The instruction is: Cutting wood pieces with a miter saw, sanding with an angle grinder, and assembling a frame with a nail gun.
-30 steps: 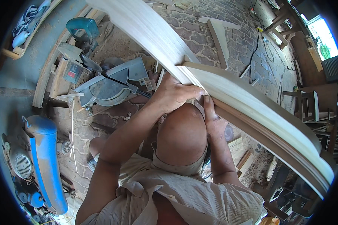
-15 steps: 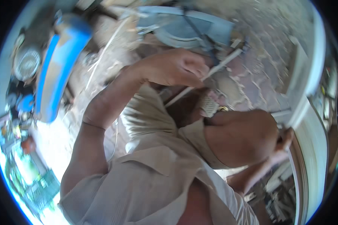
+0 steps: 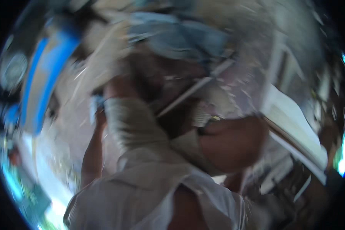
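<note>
Motion blurs the view. My left hand (image 3: 100, 117) is low beside my left knee, its fingers around a small pale blue object (image 3: 96, 104) whose kind I cannot make out. My right forearm (image 3: 234, 181) shows only in part below my bent right leg, and the right hand is out of sight. To the right of that knee a long white panel (image 3: 295, 119) leans at a slant. A thin pale bar (image 3: 188, 96) lies slantwise in front of my legs, near a small whitish perforated piece (image 3: 200, 116).
A grey-blue item with a rounded part (image 3: 176, 40) lies ahead on the littered paved ground (image 3: 253, 84). On the left is a long blue and tan curved piece (image 3: 50, 76), with a round grey grille-like thing (image 3: 13, 71) beyond it. Clutter lies at the lower right.
My left hand has moved from in front of my knees down to the left and now has the pale blue object. The white panel appears tilted differently. My right hand has gone out of sight.
</note>
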`<state>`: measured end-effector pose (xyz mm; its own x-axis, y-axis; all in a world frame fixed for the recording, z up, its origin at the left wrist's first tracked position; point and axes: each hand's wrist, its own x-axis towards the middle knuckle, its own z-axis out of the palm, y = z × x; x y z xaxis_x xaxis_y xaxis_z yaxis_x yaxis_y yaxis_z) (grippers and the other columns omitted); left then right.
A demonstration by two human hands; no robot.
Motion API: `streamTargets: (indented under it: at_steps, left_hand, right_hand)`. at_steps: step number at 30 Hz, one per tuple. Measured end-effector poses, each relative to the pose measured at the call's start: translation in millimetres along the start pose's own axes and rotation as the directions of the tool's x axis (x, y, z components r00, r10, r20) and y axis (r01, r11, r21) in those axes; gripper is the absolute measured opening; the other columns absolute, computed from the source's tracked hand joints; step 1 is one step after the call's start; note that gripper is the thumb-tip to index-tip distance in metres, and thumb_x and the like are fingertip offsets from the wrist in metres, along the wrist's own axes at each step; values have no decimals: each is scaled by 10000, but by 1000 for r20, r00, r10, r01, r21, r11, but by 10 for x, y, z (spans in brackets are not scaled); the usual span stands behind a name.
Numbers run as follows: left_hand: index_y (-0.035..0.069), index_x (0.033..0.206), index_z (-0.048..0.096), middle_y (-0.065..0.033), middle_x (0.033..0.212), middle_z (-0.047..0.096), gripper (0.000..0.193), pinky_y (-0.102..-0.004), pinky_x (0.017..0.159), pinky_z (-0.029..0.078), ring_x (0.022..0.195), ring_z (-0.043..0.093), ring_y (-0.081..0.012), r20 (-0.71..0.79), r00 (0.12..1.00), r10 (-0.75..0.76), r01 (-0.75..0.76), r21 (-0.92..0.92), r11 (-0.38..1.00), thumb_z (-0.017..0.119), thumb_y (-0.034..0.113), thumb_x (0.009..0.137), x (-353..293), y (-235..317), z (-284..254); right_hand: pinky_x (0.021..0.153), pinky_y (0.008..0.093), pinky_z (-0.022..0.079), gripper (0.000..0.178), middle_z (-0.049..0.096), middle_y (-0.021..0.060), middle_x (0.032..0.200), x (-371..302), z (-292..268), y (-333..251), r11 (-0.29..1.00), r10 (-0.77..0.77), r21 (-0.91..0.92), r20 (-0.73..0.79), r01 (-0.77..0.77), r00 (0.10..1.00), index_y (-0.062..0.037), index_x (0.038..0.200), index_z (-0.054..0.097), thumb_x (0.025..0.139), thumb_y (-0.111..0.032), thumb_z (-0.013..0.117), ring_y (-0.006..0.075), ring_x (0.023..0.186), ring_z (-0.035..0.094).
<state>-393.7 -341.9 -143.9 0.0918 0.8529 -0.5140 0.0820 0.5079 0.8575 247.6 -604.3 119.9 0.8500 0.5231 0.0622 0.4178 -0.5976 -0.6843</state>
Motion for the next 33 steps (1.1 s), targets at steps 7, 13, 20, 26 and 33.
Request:
streamTargets:
  at_steps: [7,13,20,26,33]
  left_hand:
    - [-25,1334,569,-190,1188,684,612,-453,942,516,1051,654,-319,-13,977,215,-141,716,683,805,174,806,510,24,264]
    - [70,868,572,-12,718,573,182,-273,461,372,549,503,-99,-170,980,-100,149,304,941,732,148,901,-537,2069,438]
    - [30,871,629,11,643,572,117,-277,463,402,523,535,-78,566,636,523,-771,475,424,692,108,931,-2193,3987,2382]
    - [-38,1242,689,-189,1123,735,499,-398,908,564,1018,727,-335,829,554,78,-517,270,812,813,121,785,-2516,4132,3300]
    - [-100,1324,527,-300,1371,596,851,-450,886,588,1081,703,-435,948,144,284,-841,-34,540,921,239,650,-2595,4138,3987]
  right_hand:
    - [830,349,503,335,672,51,1062,309,-930,-368,669,381,720,-117,-186,917,3,1240,650,951,-161,697,178,920,624]
    - [771,333,529,267,709,106,1038,94,-1390,-719,851,251,515,-231,-101,940,41,1141,697,944,-138,669,189,903,659]
    - [756,466,557,226,723,187,1035,-347,-1229,-901,987,-155,-66,-226,144,962,-73,1141,723,916,-52,713,375,875,701]
    - [828,515,552,245,716,223,1127,-546,-1081,-1005,973,-215,-136,-228,188,950,-118,1196,712,957,-77,679,397,950,708]
    - [901,512,541,275,725,223,1134,-605,-1116,-1083,1000,20,22,-210,-16,978,-117,1262,697,997,-112,621,397,1002,700]
